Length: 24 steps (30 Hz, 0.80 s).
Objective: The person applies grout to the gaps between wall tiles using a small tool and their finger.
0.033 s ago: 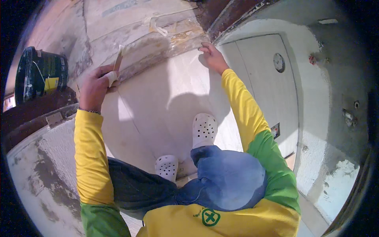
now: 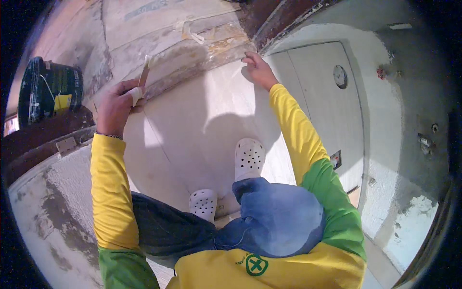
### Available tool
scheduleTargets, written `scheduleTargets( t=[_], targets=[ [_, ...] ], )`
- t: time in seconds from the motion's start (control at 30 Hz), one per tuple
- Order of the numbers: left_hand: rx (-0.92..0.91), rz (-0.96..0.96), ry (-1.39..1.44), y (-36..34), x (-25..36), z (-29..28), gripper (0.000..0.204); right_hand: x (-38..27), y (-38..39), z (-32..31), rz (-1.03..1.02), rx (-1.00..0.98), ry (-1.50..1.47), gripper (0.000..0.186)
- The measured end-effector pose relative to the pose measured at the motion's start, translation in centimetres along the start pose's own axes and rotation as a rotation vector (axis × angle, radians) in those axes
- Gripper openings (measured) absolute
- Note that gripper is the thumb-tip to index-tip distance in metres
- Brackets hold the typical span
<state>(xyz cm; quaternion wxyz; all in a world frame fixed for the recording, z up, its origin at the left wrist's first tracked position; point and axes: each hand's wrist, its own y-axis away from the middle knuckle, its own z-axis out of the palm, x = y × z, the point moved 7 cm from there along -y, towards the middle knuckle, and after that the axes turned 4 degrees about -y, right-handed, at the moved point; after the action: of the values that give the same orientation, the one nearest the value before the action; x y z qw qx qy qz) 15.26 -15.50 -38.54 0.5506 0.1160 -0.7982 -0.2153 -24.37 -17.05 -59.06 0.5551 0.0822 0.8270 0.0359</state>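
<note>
My left hand (image 2: 114,108) is closed around a thin tan strip (image 2: 145,71) with a whitish tip, which stands up from between the fingers. It looks like tape or paper, but I cannot tell which. A whitish piece (image 2: 136,96) sits at the thumb, and whether it is part of the strip is unclear. My right hand (image 2: 261,71) reaches to the far end of the pale floor, where its fingertips come to the foot of the stained ledge (image 2: 192,67). Those fingers are slightly bent and apart, with nothing visible in them.
A dark green bucket (image 2: 53,91) with a yellow label stands at the left. Sheeting (image 2: 159,24) covers the surface beyond the ledge. My white clogs (image 2: 250,156) are on the pale floor (image 2: 183,139). A pale panel (image 2: 327,91) with round and square cut-outs lies along the right, beside a rough wall with pipe fittings (image 2: 425,142).
</note>
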Motion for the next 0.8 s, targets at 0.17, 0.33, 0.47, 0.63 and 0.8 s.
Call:
scheduleTargets(
  t=[0.17,0.33,0.47,0.63,0.8],
  targets=[
    [0.015,-0.038,-0.022,-0.2,-1.3,-1.2,0.024,-2.3,1.4,2.4,-0.008,-0.065,0.338,0.058],
    [-0.021,-0.006,0.006,-0.9,-0.7,-0.2,0.024,-1.1,1.8,1.4,-0.054,-0.108,0.148,0.051],
    [0.000,-0.008,-0.039,-0.8,-0.3,0.5,0.024,-0.2,2.1,-1.0,0.013,0.134,-0.007,0.052],
    [-0.007,-0.026,-0.008,-1.2,-1.0,0.1,0.025,-2.5,2.4,1.5,-0.077,-0.038,0.000,0.052],
    [0.001,-0.031,-0.012,-0.9,-0.6,0.4,0.026,-3.4,3.2,2.6,-0.103,-0.099,0.275,0.052]
  ],
)
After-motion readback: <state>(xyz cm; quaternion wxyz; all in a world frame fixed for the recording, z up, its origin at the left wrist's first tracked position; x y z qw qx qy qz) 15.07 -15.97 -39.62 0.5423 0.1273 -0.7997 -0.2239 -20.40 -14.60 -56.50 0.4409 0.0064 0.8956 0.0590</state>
